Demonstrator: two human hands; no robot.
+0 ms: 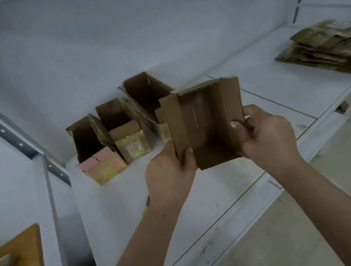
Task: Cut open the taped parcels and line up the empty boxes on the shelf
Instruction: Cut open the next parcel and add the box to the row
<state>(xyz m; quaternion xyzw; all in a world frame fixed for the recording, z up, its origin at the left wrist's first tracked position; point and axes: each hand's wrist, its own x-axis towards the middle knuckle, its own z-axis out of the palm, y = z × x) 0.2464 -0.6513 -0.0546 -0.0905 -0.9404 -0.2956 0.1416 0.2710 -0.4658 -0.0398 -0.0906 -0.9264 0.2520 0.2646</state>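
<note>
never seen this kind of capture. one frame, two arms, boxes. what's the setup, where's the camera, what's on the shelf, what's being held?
There is no robot here: a person works with bare hands, and the single picture comes from a wide-angle camera worn on the head, looking forward and down. That is why both forearms reach in from the bottom edge.

The left hand and right hand each grip one side of an open cardboard box, held above a white shelf. You can see into it, and it looks empty.

On the shelf behind it stand three opened boxes in a row, side by side, flaps up. Far right on the same shelf lies a stack of flattened cardboard.

At bottom left, a wooden surface carries some blurred items I cannot identify.
</note>
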